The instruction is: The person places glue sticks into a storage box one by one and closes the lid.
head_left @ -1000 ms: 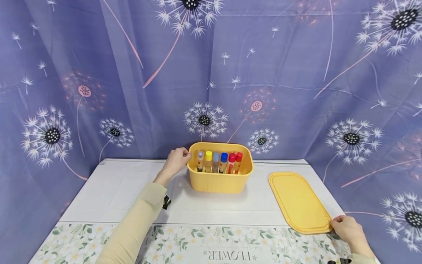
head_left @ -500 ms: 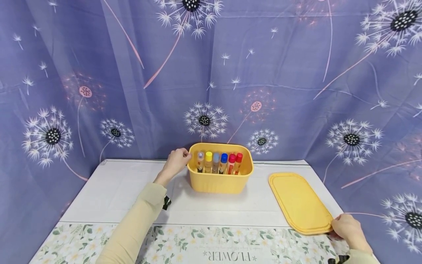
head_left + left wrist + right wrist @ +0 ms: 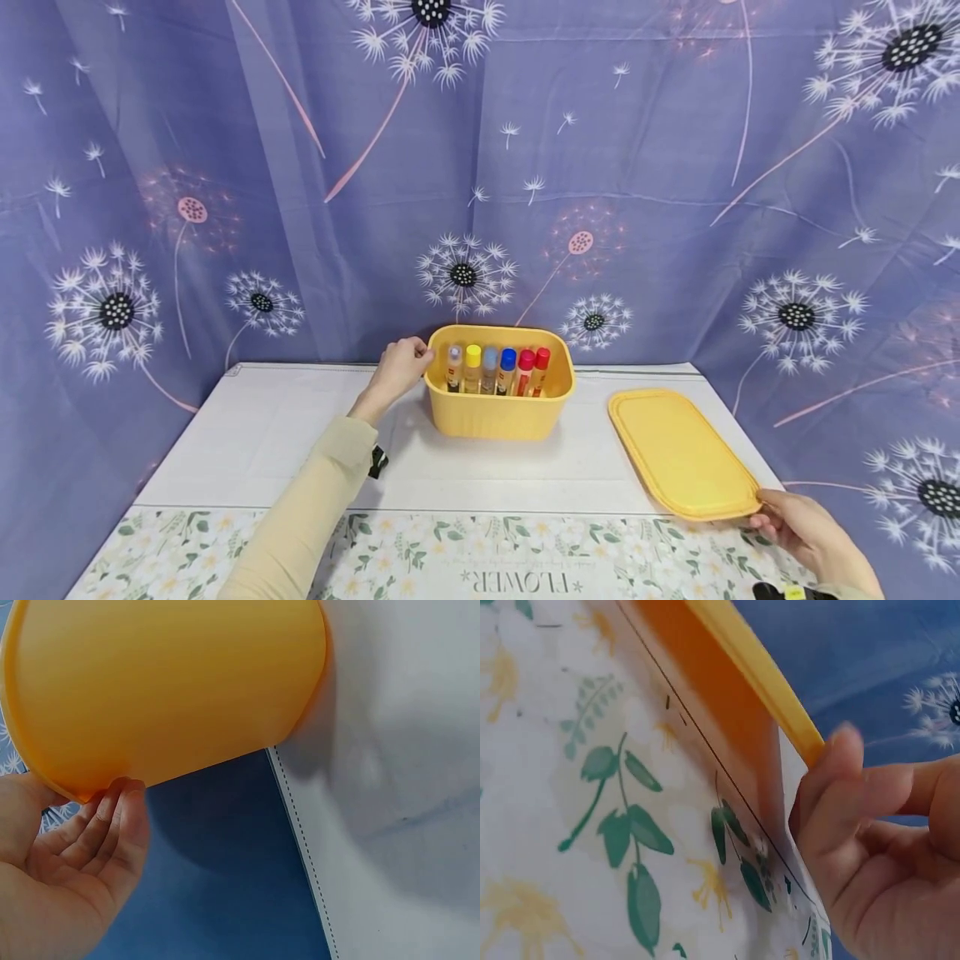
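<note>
A yellow plastic bin (image 3: pixel 495 417) stands upright at the back middle of the table. Inside it, several slim tubes with coloured caps (image 3: pixel 507 360) stand in a row. My left hand (image 3: pixel 397 371) pinches the bin's rim at its left end; in the left wrist view, thumb and fingers meet at the rim of the bin (image 3: pixel 172 682). To the right lies a flat yellow lid (image 3: pixel 682 454). My right hand (image 3: pixel 806 529) pinches its near right corner. In the right wrist view, the lid's edge (image 3: pixel 761 671) is lifted off the cloth, held between thumb and fingers.
The white tabletop (image 3: pixel 480 475) has a flowered cloth strip (image 3: pixel 420 550) along its near side. A purple dandelion curtain (image 3: pixel 375 275) hangs close behind the bin and along both sides of the table.
My right hand has turned and taken the lid's near corner between thumb and fingers, and that corner has come up slightly. The left hand and the bin have stayed in place.
</note>
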`<state>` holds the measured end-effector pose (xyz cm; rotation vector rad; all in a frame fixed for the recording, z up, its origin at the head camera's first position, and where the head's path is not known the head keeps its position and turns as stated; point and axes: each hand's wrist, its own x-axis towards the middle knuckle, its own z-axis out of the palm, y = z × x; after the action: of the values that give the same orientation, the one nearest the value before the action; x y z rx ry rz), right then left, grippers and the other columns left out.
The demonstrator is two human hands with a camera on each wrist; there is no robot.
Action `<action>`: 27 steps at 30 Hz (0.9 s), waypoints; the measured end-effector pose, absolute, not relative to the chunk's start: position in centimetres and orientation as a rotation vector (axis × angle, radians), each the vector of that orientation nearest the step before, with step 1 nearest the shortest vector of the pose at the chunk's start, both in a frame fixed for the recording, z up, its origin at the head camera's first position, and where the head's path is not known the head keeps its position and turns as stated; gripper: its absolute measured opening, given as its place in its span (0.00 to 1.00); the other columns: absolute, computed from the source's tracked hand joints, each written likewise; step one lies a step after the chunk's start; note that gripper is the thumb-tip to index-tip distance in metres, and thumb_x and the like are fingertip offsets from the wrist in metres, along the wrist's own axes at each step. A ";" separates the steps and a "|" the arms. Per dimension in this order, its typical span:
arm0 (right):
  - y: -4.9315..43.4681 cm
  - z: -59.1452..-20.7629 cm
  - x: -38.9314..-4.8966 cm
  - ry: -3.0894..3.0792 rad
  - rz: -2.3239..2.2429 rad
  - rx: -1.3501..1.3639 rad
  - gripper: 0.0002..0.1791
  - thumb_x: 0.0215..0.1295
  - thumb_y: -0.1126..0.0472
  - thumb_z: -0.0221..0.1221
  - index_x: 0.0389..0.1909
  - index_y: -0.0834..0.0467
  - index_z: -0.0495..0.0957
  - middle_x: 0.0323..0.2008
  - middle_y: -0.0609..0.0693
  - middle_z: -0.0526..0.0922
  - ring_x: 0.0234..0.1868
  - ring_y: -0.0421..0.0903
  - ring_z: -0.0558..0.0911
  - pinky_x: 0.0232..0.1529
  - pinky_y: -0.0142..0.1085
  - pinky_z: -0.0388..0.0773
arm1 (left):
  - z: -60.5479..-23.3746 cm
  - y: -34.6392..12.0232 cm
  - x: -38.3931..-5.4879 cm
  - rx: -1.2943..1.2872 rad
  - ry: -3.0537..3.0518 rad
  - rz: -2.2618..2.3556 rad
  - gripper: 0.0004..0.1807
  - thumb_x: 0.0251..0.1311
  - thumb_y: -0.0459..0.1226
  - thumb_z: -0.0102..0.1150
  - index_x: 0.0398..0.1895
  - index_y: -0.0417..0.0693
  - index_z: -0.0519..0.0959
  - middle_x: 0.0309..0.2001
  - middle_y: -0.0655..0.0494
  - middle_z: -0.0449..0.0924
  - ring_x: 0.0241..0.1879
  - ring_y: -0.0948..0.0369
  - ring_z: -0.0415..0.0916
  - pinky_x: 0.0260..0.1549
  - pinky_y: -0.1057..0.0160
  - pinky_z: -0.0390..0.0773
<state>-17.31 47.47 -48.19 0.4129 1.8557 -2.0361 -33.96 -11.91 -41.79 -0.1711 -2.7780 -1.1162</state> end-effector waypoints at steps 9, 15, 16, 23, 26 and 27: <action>48.5 -49.0 -17.0 1.282 -2.334 -0.066 0.26 0.80 0.65 0.31 0.44 0.65 0.81 0.38 0.60 0.85 0.37 0.46 0.86 0.42 0.33 0.80 | -41.8 -11.9 -33.9 -0.168 -2.777 -1.120 0.12 0.68 0.42 0.52 0.35 0.42 0.79 0.26 0.52 0.76 0.24 0.58 0.73 0.23 0.62 0.71; 48.5 -49.4 -16.7 1.102 -2.426 -0.183 0.27 0.80 0.65 0.29 0.47 0.66 0.80 0.42 0.59 0.84 0.41 0.47 0.84 0.47 0.36 0.79 | -41.7 -11.9 -33.8 -0.180 -2.781 -1.133 0.12 0.69 0.42 0.52 0.35 0.42 0.78 0.25 0.52 0.76 0.23 0.58 0.73 0.22 0.62 0.71; 48.5 -49.5 -16.7 1.080 -2.438 -0.193 0.27 0.80 0.65 0.29 0.48 0.66 0.80 0.42 0.59 0.84 0.41 0.47 0.84 0.47 0.36 0.78 | -41.7 -11.9 -33.9 -0.182 -2.778 -1.129 0.12 0.69 0.42 0.52 0.35 0.42 0.78 0.25 0.52 0.76 0.23 0.58 0.73 0.23 0.62 0.71; 47.5 -48.8 -16.1 1.141 -2.530 -0.260 0.27 0.80 0.66 0.29 0.46 0.67 0.79 0.40 0.58 0.84 0.39 0.48 0.84 0.44 0.37 0.80 | -41.8 -12.0 -34.0 -0.210 -2.783 -1.125 0.13 0.69 0.42 0.53 0.36 0.41 0.79 0.26 0.52 0.77 0.24 0.58 0.73 0.23 0.62 0.71; 46.5 -47.4 -15.8 1.527 -2.527 -0.085 0.21 0.79 0.66 0.35 0.41 0.62 0.80 0.34 0.57 0.82 0.34 0.46 0.84 0.37 0.34 0.81 | -41.6 -12.1 -33.9 -0.223 -2.786 -1.130 0.13 0.69 0.42 0.53 0.38 0.40 0.80 0.26 0.52 0.78 0.24 0.58 0.74 0.23 0.62 0.72; 46.1 -46.9 -15.7 1.700 -2.476 0.014 0.18 0.79 0.65 0.38 0.41 0.60 0.79 0.33 0.56 0.81 0.32 0.45 0.84 0.34 0.34 0.81 | -41.6 -12.2 -33.9 -0.226 -2.787 -1.128 0.13 0.69 0.42 0.53 0.38 0.40 0.80 0.26 0.52 0.78 0.24 0.58 0.74 0.23 0.62 0.72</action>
<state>-15.74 46.15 -46.85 0.0138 1.7002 -2.4756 -33.89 -12.16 -41.59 -0.2256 -2.7869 -1.1276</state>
